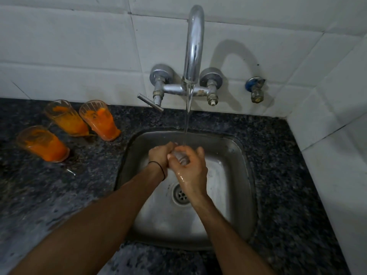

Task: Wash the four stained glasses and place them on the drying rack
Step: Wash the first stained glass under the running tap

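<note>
1. the glass [181,158] is held right under the water stream [187,120] from the tap [194,46], over the middle of the sink [245,175]. makes sense: the runoff drops straight toward the drain [180,195].
2. both hands are together on that one glass. the right hand [191,173] is curled round it from the near side, its back wet and shiny. the left hand [158,155] grips the far side with the fingers curled in. my guess is one steadies while the other rubs.
3. the fingers cover most of the glass and it's a bit blurry, so i can't really tell if any orange is left inside. the small bit that shows looks clear.
4. three stained ones stand on the dark speckled surface [89,175] left of the sink. the front stained glass [44,144] is nearest the camera, with the back left glass [66,118] and the back right glass [99,120] just beside each other near the tiled wall. all three are smeared orange. they're probably parked there to be an easy grab for the left hand while staying clear of the splashing.
5. so i'd judge this as the first of the four. no drying rack is in view — can't say which way the clean glass has to travel.
</note>
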